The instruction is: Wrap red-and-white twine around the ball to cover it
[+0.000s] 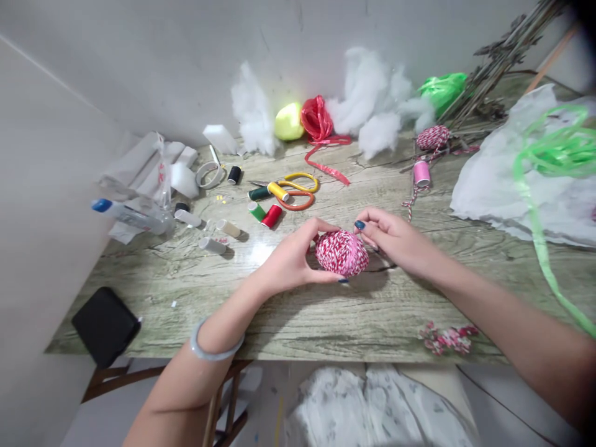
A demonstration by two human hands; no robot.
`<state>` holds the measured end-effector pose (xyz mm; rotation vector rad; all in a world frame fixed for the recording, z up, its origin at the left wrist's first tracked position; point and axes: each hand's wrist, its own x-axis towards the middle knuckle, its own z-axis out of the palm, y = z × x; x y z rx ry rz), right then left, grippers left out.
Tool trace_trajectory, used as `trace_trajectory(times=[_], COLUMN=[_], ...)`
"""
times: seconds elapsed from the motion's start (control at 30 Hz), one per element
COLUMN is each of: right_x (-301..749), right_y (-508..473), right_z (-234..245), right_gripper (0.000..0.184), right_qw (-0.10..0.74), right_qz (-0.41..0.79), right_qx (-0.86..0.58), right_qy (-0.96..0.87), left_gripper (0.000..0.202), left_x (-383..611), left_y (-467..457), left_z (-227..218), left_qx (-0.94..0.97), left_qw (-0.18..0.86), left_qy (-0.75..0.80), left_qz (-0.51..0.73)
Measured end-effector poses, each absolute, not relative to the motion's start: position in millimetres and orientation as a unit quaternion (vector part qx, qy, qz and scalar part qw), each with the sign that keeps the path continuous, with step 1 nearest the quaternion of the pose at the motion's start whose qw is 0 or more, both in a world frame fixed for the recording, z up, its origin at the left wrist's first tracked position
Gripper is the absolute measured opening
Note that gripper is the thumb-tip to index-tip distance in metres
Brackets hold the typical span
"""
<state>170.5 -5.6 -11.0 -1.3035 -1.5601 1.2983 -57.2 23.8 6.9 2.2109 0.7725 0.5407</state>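
Observation:
A ball of red-and-white twine (336, 253) with a pink band of thread across its right side is in the middle of the table. My left hand (298, 257) grips it from the left, thumb below and fingers over the top. At its right edge, my right hand (386, 233) has thumb and forefinger pinched together. Whatever lies in that pinch is too small to make out. A second twine ball (433, 138) and a pink thread spool (421, 174) lie beyond my right hand, with a twisted strand trailing from them.
Yellow-and-orange-handled scissors (298, 183) lie among several thread spools, including a red spool (272, 216). White stuffing (367, 93) and a red ribbon roll (317, 118) line the wall. Right are green ribbon (535, 186) and pink flowers (447, 339); a black case (106, 326) sits front left.

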Motion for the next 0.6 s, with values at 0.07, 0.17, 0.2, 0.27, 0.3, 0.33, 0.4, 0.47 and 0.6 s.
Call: trace_trajectory(times=[0.07,0.17,0.2,0.27,0.3,0.33,0.4,0.47,0.6], right_x=[169.7,167.6,166.6,164.6,163.7,162.7,161.1,159.7,158.1], right_y=[-7.7,-11.9,-13.4,-16.5,-17.9,-19.1,-20.7,-21.1,-20.1], right_z=[-6.9,0.4,2.4,5.2,5.8,6.0,5.2,3.6,0.9], right_gripper=[0.013,0.011,0.011,0.01,0.009,0.009,0.009,0.009,0.01], right_qw=[0.362,0.363,0.363,0.361,0.358,0.355,0.347,0.336,0.317], right_qz=[0.444,0.394,0.382,0.363,0.356,0.35,0.341,0.334,0.32], right_qx=[-0.512,-0.51,-0.507,-0.499,-0.495,-0.491,-0.484,-0.479,-0.481], right_qy=[-0.64,-0.673,-0.682,-0.699,-0.707,-0.714,-0.728,-0.739,-0.752], left_gripper=[0.067,0.069,0.069,0.068,0.067,0.065,0.06,0.057,0.07], left_x=[-56.7,-55.5,-55.0,-53.9,-53.4,-53.0,-52.4,-52.5,-54.3], left_y=[24.0,24.0,23.9,23.3,22.9,22.6,22.0,22.0,23.0], left_z=[5.5,3.4,2.6,1.0,0.3,-0.3,-0.8,-0.6,0.9], left_qx=[0.866,0.88,0.882,0.882,0.882,0.881,0.877,0.871,0.862], left_qw=[0.327,0.281,0.269,0.251,0.244,0.237,0.23,0.236,0.259], left_qy=[0.318,0.333,0.339,0.352,0.359,0.365,0.377,0.387,0.396], left_qz=[0.203,0.189,0.187,0.185,0.185,0.187,0.189,0.191,0.183])
